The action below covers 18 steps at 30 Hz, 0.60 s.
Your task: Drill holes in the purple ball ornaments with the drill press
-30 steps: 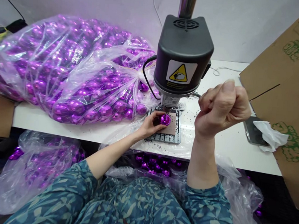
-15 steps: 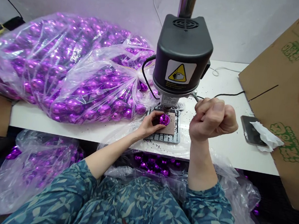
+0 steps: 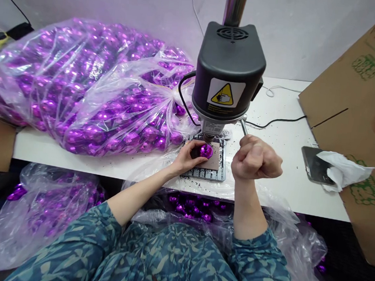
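My left hand point(image 3: 187, 158) pinches a shiny purple faceted ball point(image 3: 206, 150) between thumb and fingers. The ball rests on a brown square board point(image 3: 212, 161) on the slatted metal base plate point(image 3: 200, 173) of a bench drill press point(image 3: 230, 69). Its chuck point(image 3: 209, 138) is right above the ball; the bit's tip is too small to make out. My right hand point(image 3: 256, 158) is closed in a fist around the drill press lever point(image 3: 243, 126), whose upper metal part shows above the fingers.
A big clear bag of purple balls point(image 3: 89, 87) fills the table's left. More bagged balls point(image 3: 191, 206) lie below the front edge. A phone point(image 3: 316, 165) with crumpled tissue point(image 3: 347, 171) lies at right, beside a cardboard box point(image 3: 368, 118). Dark shavings dot the white table point(image 3: 276, 109).
My right hand has come down and slightly left with the lever, showing more of its metal rod. My left hand keeps the ball in place. The tissue has shifted to the right.
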{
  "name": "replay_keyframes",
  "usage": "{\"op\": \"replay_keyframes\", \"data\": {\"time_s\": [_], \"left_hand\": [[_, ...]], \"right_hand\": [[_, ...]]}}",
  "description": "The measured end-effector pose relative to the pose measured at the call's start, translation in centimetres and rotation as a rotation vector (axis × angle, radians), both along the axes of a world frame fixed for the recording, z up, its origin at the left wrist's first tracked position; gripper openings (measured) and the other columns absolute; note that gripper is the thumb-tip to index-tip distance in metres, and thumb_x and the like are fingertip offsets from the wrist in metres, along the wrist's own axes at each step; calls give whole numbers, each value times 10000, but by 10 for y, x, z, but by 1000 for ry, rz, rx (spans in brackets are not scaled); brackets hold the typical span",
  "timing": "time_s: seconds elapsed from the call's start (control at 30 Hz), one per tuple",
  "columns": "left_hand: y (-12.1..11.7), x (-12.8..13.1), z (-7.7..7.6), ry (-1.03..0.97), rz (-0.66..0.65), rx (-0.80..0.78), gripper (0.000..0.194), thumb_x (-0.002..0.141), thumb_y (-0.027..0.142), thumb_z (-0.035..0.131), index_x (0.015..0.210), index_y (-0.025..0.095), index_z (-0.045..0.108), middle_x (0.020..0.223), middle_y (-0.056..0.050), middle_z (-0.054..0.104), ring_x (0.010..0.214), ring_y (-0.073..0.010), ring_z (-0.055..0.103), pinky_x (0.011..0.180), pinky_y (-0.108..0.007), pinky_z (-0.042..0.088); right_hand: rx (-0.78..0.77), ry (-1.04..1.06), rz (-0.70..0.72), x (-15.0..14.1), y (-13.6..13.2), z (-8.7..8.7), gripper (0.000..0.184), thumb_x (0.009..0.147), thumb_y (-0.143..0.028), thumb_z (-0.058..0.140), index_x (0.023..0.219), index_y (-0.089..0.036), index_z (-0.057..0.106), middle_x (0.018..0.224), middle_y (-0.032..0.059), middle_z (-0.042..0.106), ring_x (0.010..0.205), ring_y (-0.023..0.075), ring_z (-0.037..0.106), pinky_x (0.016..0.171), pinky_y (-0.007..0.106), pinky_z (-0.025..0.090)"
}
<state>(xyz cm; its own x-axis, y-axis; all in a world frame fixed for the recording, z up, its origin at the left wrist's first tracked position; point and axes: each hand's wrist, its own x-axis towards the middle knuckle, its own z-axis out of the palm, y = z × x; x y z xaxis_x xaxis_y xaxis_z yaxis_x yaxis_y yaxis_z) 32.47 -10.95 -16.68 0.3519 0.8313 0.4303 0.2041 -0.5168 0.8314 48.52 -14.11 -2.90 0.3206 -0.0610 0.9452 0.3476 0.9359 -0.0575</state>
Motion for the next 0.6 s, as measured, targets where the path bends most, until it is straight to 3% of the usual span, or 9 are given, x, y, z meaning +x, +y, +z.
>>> {"op": "replay_keyframes", "data": {"time_s": [0.13, 0.2, 0.3, 0.43, 0.5, 0.6], "left_hand": [[-1, 1, 2, 5, 13, 10, 506, 768, 380, 872, 1192, 194, 668, 1153, -101, 711, 1113, -262, 652, 982, -423, 537], [-3, 1, 5, 11, 34, 8, 503, 766, 369, 874, 1191, 198, 665, 1159, -97, 703, 1123, -258, 645, 975, -410, 535], [-12, 1, 10, 28, 101, 59, 451, 781, 328, 860, 1159, 196, 652, 1116, -82, 698, 1065, -242, 646, 927, -392, 531], [-40, -6, 17, 95, 134, 170, 395, 801, 358, 839, 1080, 181, 623, 1025, -69, 680, 957, -228, 629, 830, -370, 518], [-61, -14, 21, 147, 11, 193, 388, 831, 412, 809, 1081, 189, 614, 1005, -59, 681, 940, -220, 623, 822, -365, 516], [-94, -27, 23, 317, -357, 206, 419, 855, 499, 769, 1111, 202, 619, 982, -46, 687, 934, -217, 623, 830, -351, 518]], "right_hand": [[-49, 23, -9, -1, -3, 4, 471, 868, -69, 510, 591, -186, 147, 437, -82, 209, 335, 12, 230, 340, 219, 201], [-113, 73, -20, -3, -2, 18, 490, 899, -104, 523, 588, -188, 153, 443, -83, 180, 331, 10, 237, 338, 214, 174], [-293, 159, -40, -5, 0, 45, 510, 941, -262, 570, 556, -200, 242, 421, -88, 269, 337, 18, 294, 348, 224, 199], [-468, 221, -35, -4, 7, 72, 528, 881, -458, 628, 545, -217, 300, 417, -88, 339, 363, 18, 300, 401, 234, 225], [-517, 220, -9, -2, 12, 80, 537, 839, -526, 638, 547, -213, 314, 426, -92, 343, 368, 15, 312, 410, 224, 216], [-558, 221, 79, 2, 22, 87, 561, 779, -593, 673, 547, -220, 324, 418, -97, 335, 349, 21, 296, 379, 237, 175]]}}
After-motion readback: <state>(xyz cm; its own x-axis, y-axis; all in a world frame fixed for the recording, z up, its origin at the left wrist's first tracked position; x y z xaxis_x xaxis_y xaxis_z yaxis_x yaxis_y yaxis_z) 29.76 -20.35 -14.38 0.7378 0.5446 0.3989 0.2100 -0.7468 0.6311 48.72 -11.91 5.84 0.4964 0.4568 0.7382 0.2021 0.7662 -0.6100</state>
